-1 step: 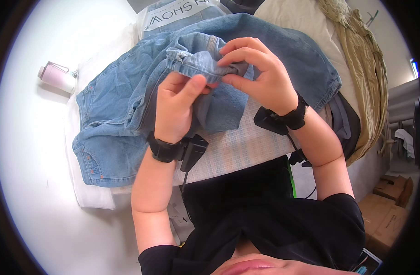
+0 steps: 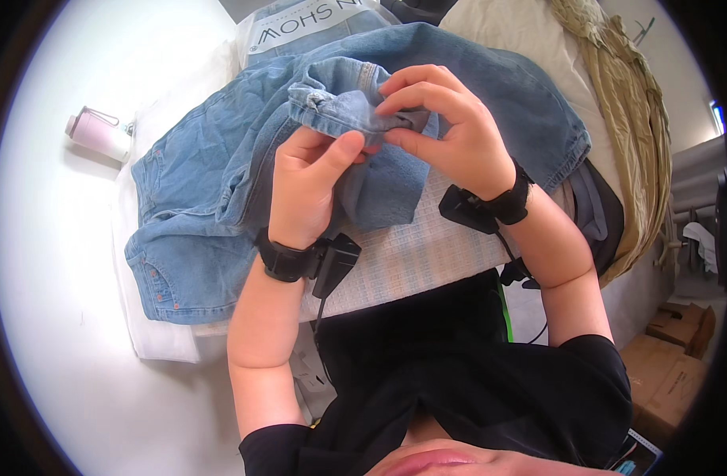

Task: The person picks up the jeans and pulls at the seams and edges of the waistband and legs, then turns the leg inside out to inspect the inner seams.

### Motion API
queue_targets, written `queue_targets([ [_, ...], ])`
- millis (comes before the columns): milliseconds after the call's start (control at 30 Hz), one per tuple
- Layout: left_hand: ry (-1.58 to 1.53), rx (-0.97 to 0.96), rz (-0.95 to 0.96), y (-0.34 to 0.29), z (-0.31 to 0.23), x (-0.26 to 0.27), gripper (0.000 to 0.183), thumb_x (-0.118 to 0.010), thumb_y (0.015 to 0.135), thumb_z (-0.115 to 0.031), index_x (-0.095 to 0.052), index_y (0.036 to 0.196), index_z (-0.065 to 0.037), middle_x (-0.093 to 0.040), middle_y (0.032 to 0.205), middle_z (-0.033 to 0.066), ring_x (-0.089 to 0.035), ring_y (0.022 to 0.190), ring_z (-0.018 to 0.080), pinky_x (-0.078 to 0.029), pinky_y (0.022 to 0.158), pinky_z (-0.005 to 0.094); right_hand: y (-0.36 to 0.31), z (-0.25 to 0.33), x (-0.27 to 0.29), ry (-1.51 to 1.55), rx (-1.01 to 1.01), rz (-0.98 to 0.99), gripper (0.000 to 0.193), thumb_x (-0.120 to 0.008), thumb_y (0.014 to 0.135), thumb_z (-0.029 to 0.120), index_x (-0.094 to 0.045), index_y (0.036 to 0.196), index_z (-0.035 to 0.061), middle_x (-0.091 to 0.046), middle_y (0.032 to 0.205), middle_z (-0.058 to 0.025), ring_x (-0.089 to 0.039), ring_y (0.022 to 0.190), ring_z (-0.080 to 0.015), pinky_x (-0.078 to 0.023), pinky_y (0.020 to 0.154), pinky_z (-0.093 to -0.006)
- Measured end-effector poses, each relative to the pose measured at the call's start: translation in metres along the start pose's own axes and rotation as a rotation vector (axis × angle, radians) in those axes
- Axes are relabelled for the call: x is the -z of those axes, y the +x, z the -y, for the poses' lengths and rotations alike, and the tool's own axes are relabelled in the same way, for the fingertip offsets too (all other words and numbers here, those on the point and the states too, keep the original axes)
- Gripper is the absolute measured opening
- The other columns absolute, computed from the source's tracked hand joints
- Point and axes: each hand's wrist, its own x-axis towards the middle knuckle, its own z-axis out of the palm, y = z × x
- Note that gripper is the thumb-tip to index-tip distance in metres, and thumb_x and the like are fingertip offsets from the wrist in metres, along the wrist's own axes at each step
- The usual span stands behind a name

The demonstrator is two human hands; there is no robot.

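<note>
Jeans (image 2: 209,151): soft creased blue denim, across table (image 2: 395,274); one leg end lifted in the hands
Hem (image 2: 320,119): rounded opening, stitched edge, greyish inside
Left hand (image 2: 306,182): thumb and fingers closed on hem's near edge
Right hand (image 2: 462,131): fingers curled, tips pinching hem's right side
Table room: bare checked woven strip between jeans and front edge
Left edge: smooth cylindrical bottle (image 2: 102,136), just beside
Right edge: crumpled olive cloth (image 2: 629,135), hanging over
</note>
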Motion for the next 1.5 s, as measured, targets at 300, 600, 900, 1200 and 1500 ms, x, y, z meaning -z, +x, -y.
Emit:
queue_targets([
  [300, -0.149, 0.033, -0.032, 0.003, -0.003, 0.002, 0.021, -0.051, 0.087, -0.02, -0.054, 0.096, -0.001, -0.062, 0.087, 0.0091, -0.061, 0.075, 0.0169, -0.045, 0.068, 0.0236, 0.001, -0.008, -0.003, 0.055, -0.068, -0.202, 0.024, -0.068, 0.069, 0.008, -0.059, 0.09, 0.0049, -0.057, 0.092, -0.0057, -0.054, 0.082, -0.0155, -0.046, 0.067, -0.0264],
  [600, -0.281, 0.039, -0.118, 0.006, -0.004, 0.005, 0.02, -0.047, 0.088, -0.019, -0.055, 0.096, -0.003, -0.063, 0.085, 0.009, -0.062, 0.074, 0.0176, -0.046, 0.067, 0.0233, 0.002, -0.008, 0.003, 0.736, -0.669, 0.034, 0.026, -0.056, 0.084, 0.027, -0.054, 0.092, 0.0018, -0.054, 0.081, -0.0007, -0.053, 0.076, -0.0092, -0.042, 0.068, -0.0217],
  [900, -0.232, 0.025, -0.013, 0.004, -0.001, 0.004, 0.019, -0.058, 0.082, -0.012, -0.054, 0.098, -0.002, -0.062, 0.089, 0.0102, -0.061, 0.078, 0.0186, -0.048, 0.07, 0.0253, 0.001, -0.018, 0.001, 1.084, -0.691, 0.051, 0.022, -0.058, 0.083, 0.019, -0.051, 0.095, 0.0021, -0.053, 0.084, -0.0005, -0.051, 0.076, -0.007, -0.042, 0.069, -0.0195],
  [1200, -0.093, 0.072, 0.1, 0.001, 0.0, -0.001, 0.022, -0.063, 0.077, -0.007, -0.059, 0.098, 0.001, -0.062, 0.093, 0.0095, -0.061, 0.081, 0.019, -0.048, 0.074, 0.0289, -0.001, -0.02, -0.003, 1.117, -0.677, -0.015, 0.02, -0.059, 0.082, 0.016, -0.048, 0.094, 0.0044, -0.053, 0.087, -0.0004, -0.051, 0.079, -0.0072, -0.041, 0.071, -0.0193],
  [1500, -0.23, 0.131, 0.01, 0.003, -0.002, -0.001, 0.024, -0.052, 0.083, -0.011, -0.055, 0.104, 0.001, -0.061, 0.097, 0.0112, -0.061, 0.083, 0.0188, -0.048, 0.073, 0.0238, -0.002, -0.015, -0.003, 1.143, -0.649, 0.02, 0.027, -0.062, 0.078, 0.009, -0.044, 0.097, 0.0034, -0.054, 0.085, -0.0015, -0.053, 0.077, -0.0085, -0.043, 0.071, -0.0195],
])
